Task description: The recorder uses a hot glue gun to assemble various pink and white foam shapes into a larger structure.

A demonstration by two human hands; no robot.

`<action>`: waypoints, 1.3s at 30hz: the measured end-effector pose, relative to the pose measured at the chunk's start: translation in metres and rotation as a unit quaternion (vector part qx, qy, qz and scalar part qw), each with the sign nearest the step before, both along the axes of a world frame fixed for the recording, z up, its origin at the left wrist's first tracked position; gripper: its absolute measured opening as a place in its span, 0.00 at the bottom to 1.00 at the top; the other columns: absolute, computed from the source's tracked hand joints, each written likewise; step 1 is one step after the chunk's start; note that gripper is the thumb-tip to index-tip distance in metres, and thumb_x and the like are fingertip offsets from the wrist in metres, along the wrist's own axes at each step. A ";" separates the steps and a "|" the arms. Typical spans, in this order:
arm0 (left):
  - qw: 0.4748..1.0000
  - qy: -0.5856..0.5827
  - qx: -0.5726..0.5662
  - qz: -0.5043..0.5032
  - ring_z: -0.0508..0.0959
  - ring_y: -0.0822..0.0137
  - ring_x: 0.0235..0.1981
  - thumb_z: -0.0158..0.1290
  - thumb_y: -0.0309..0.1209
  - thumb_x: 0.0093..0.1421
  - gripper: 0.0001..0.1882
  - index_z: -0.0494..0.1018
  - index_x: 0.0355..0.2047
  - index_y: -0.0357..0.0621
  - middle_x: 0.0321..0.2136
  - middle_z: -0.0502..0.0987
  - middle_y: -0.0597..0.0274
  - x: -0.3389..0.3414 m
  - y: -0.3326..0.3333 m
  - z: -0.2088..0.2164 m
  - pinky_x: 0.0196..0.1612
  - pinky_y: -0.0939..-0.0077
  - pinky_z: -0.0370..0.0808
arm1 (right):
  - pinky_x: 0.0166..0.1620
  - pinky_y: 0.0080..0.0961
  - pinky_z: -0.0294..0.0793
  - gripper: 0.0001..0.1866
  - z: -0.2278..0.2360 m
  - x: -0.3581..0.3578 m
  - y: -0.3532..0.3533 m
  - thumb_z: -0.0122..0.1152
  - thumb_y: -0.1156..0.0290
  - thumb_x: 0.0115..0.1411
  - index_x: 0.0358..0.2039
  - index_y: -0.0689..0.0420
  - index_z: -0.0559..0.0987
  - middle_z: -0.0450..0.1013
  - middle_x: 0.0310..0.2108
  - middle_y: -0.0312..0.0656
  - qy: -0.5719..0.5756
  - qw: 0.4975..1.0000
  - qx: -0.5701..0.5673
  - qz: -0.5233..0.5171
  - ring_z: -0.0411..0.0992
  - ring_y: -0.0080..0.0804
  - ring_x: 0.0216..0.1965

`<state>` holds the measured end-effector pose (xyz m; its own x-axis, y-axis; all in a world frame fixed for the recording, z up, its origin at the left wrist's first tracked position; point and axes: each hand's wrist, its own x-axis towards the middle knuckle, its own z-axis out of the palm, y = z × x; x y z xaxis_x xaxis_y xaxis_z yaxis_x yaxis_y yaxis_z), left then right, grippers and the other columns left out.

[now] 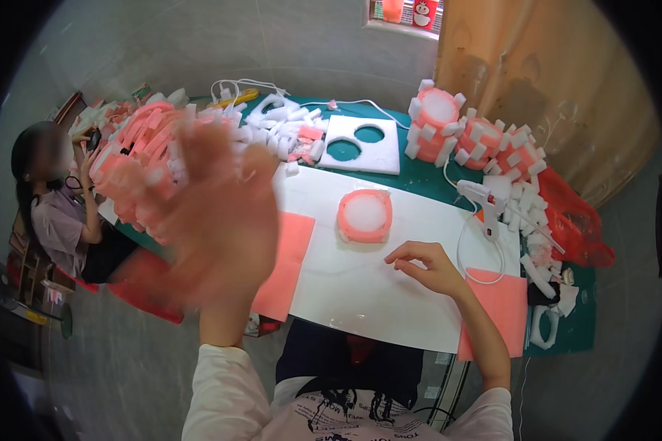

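Note:
My left hand [224, 220] is raised close to the camera, blurred by motion, with its fingers spread and nothing seen in it. Below and right of a round pink-and-white foam piece [365, 216], my right hand [428, 266] hovers over the white board [338, 294]. Its fingers are loosely bent and apart, and they hold nothing. The foam piece has a white disc in the middle and a pink foam band around it; it lies apart from both hands. A white glue gun [483, 202] with an orange part rests at the board's right side, its cable looped beside it.
Pink foam sheets [293, 257] lie at the board's left and right ends. Behind stands a white foam block [379, 158] with two round holes. Stacked foam pieces [434, 117], white foam offcuts [272, 132] and a red bag [577, 220] crowd the green table. A person [59, 213] sits at left.

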<state>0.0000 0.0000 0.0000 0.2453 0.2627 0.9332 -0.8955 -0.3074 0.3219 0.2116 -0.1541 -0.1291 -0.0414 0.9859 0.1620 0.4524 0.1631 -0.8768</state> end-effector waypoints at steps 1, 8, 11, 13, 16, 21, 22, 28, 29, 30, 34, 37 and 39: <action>1.000 -0.006 0.001 -0.006 0.68 0.71 0.53 0.46 0.31 0.62 0.15 0.67 0.50 0.44 0.50 0.71 0.59 0.001 0.001 0.000 0.52 0.70 0.66 | 0.41 0.24 0.74 0.08 0.004 0.000 -0.002 0.56 0.74 0.59 0.38 0.59 0.80 0.77 0.34 0.41 0.041 0.999 0.012 -0.008 0.76 0.29 0.35; 0.841 0.482 0.136 0.206 0.73 0.61 0.48 0.55 0.29 0.54 0.16 0.72 0.44 0.43 0.48 0.72 0.57 0.073 0.065 -0.119 0.52 0.70 0.68 | 0.39 0.23 0.73 0.08 0.031 -0.003 -0.002 0.57 0.74 0.57 0.37 0.61 0.80 0.77 0.32 0.41 0.096 0.995 0.008 -0.022 0.75 0.26 0.32; 0.824 0.486 0.174 0.234 0.72 0.54 0.50 0.58 0.35 0.51 0.25 0.69 0.50 0.42 0.48 0.73 0.53 0.084 0.075 -0.163 0.55 0.65 0.66 | 0.37 0.23 0.73 0.08 0.029 0.004 0.000 0.58 0.74 0.56 0.37 0.61 0.80 0.77 0.30 0.42 -0.014 0.997 0.032 -0.065 0.75 0.27 0.29; 0.802 0.511 0.179 0.253 0.66 0.47 0.54 0.61 0.43 0.46 0.38 0.63 0.56 0.41 0.48 0.71 0.45 0.092 0.079 -0.175 0.56 0.59 0.65 | 0.35 0.27 0.73 0.08 0.025 0.016 0.001 0.60 0.70 0.55 0.32 0.61 0.80 0.76 0.28 0.46 -0.147 0.976 0.078 -0.139 0.75 0.34 0.28; 0.714 0.641 0.160 0.232 0.66 0.46 0.53 0.63 0.50 0.43 0.44 0.63 0.57 0.41 0.50 0.69 0.44 0.101 0.084 -0.174 0.55 0.59 0.66 | 0.33 0.33 0.73 0.13 0.031 0.045 -0.003 0.62 0.62 0.53 0.27 0.61 0.80 0.76 0.28 0.48 -0.420 0.870 -0.053 -0.255 0.75 0.41 0.28; 0.717 0.649 0.133 0.217 0.68 0.47 0.50 0.64 0.53 0.39 0.45 0.67 0.54 0.39 0.47 0.70 0.42 0.109 0.079 -0.182 0.52 0.60 0.67 | 0.31 0.39 0.73 0.19 0.022 0.092 -0.032 0.64 0.54 0.50 0.23 0.60 0.80 0.76 0.24 0.48 -0.471 0.782 -0.200 -0.357 0.75 0.47 0.28; 0.714 0.655 0.117 0.219 0.68 0.48 0.50 0.64 0.53 0.40 0.43 0.68 0.52 0.38 0.46 0.71 0.42 0.109 0.079 -0.187 0.52 0.61 0.68 | 0.30 0.39 0.73 0.20 0.018 0.096 -0.035 0.65 0.52 0.49 0.23 0.60 0.80 0.75 0.23 0.48 -0.484 0.752 -0.204 -0.399 0.75 0.47 0.27; 0.768 0.622 -0.088 0.123 0.74 0.57 0.44 0.65 0.51 0.40 0.39 0.71 0.48 0.38 0.42 0.74 0.49 0.100 0.075 -0.184 0.46 0.69 0.72 | 0.30 0.40 0.74 0.26 0.006 0.122 -0.055 0.69 0.50 0.44 0.28 0.64 0.79 0.75 0.26 0.53 -0.422 0.711 -0.231 -0.513 0.75 0.49 0.29; 0.781 0.605 -0.106 0.118 0.75 0.65 0.41 0.65 0.45 0.44 0.32 0.71 0.46 0.39 0.39 0.74 0.56 0.099 0.076 -0.185 0.43 0.74 0.73 | 0.30 0.40 0.74 0.26 -0.003 0.135 -0.057 0.69 0.50 0.44 0.28 0.64 0.79 0.75 0.26 0.53 -0.423 0.710 -0.234 -0.512 0.75 0.49 0.29; 0.780 0.607 -0.108 0.112 0.75 0.65 0.41 0.65 0.45 0.44 0.32 0.71 0.46 0.39 0.39 0.74 0.56 0.101 0.073 -0.184 0.43 0.74 0.73 | 0.31 0.38 0.74 0.27 -0.015 0.149 -0.062 0.69 0.51 0.44 0.31 0.65 0.78 0.75 0.27 0.53 -0.441 0.733 -0.136 -0.500 0.75 0.47 0.29; 0.854 0.469 -0.225 0.014 0.73 0.74 0.41 0.63 0.29 0.51 0.26 0.62 0.46 0.43 0.39 0.72 0.63 0.101 0.068 -0.169 0.43 0.80 0.71 | 0.33 0.33 0.73 0.27 -0.029 0.171 -0.049 0.69 0.55 0.45 0.37 0.66 0.75 0.75 0.28 0.50 -0.194 0.850 -0.025 -0.488 0.74 0.37 0.28; 0.870 0.433 -0.236 -0.021 0.74 0.73 0.42 0.63 0.28 0.50 0.26 0.61 0.46 0.45 0.40 0.74 0.61 0.098 0.064 -0.166 0.44 0.80 0.71 | 0.36 0.30 0.72 0.26 -0.031 0.164 -0.034 0.69 0.58 0.46 0.39 0.65 0.76 0.75 0.29 0.47 -0.024 0.871 -0.018 -0.490 0.74 0.32 0.29; 0.880 0.447 -0.162 -0.016 0.75 0.72 0.43 0.63 0.28 0.50 0.26 0.61 0.46 0.46 0.40 0.76 0.59 0.099 0.061 -0.165 0.45 0.78 0.71 | 0.36 0.30 0.72 0.25 -0.045 0.173 -0.033 0.68 0.59 0.46 0.41 0.64 0.77 0.76 0.30 0.46 -0.093 0.871 -0.027 -0.481 0.74 0.32 0.29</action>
<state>0.0986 0.0610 -0.1650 0.8552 0.4585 0.2416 -0.2472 -0.0488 0.9677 0.3850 -0.1875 -0.1741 0.7876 0.5853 0.1926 0.4920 -0.4092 -0.7684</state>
